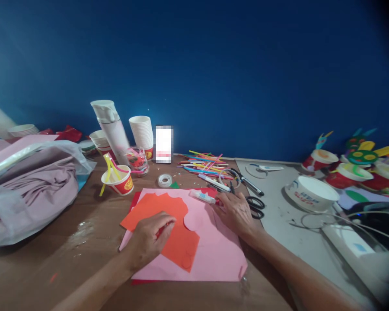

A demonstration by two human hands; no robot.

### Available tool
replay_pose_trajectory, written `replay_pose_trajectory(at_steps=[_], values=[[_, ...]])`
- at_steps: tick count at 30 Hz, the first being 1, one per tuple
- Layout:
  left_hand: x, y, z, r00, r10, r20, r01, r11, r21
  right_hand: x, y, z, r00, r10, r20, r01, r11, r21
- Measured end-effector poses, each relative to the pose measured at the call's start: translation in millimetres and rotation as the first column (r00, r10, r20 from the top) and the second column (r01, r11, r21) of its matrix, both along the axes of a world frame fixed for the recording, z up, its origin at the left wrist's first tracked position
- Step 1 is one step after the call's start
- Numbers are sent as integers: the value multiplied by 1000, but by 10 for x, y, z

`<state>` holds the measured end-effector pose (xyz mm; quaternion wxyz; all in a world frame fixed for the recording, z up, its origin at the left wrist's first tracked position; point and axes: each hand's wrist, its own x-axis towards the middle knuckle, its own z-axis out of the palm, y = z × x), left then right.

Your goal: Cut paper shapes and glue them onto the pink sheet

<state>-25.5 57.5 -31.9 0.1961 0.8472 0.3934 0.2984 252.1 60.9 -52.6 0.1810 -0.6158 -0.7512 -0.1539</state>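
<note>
My left hand (153,236) is closed above the orange paper (176,242), its fingers curled round a small bit of red that I cannot make out. That orange sheet has a scalloped cut edge and lies on pink paper (220,255), with red paper showing beneath. At the pink sheet's far edge, my right hand (235,211) has its fingers round the red end of a clear-and-white tube (202,197), which looks like glue. Black-handled scissors (256,207) lie just right of this hand, partly hidden by it. A white marker (214,183) rests beyond.
Coloured sticks (204,164) lie near the wall beside a tape roll (164,180). A red-and-white paper cup (118,181), stacked cups (141,131) and a white flask (112,129) stand left. A plastic bag (35,194) fills the far left. Decorated cups (350,172) and a white bowl (313,194) sit right.
</note>
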Motion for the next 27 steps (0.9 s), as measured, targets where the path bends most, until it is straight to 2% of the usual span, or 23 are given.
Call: replay_pose_trajectory(at_steps=[5, 7, 9, 14, 17, 20, 22, 24, 27], values=[[1, 0, -46, 1000, -24, -11, 24, 998, 64, 273, 93, 179, 986, -168, 16, 168, 984, -60], [-7, 17, -41, 1000, -5, -25, 6, 999, 51, 378, 125, 261, 955, -283, 88, 296, 933, -204], [-21, 43, -41, 999, 36, -24, -35, 999, 36, 436, 142, 324, 937, -321, 139, 349, 887, -303], [-39, 71, -18, 996, 82, -18, -83, 996, -13, 477, 138, 445, 940, -314, 136, 342, 864, -369], [41, 111, 158, 998, 47, -37, -48, 998, -29, 509, 135, 536, 938, -339, 77, 344, 871, -352], [295, 308, 420, 980, -120, -156, 118, 993, -18, 506, 126, 596, 940, -340, -34, 315, 901, -298], [561, 531, 524, 941, -224, -253, 240, 970, 34, 472, 110, 607, 946, -304, -110, 268, 928, -258], [855, 780, 516, 898, -290, -332, 332, 940, 77, 432, 87, 603, 952, -257, -169, 218, 952, -216], [1219, 1080, 345, 857, -317, -407, 377, 923, 76, 403, 54, 597, 952, -204, -230, 175, 975, -140]])
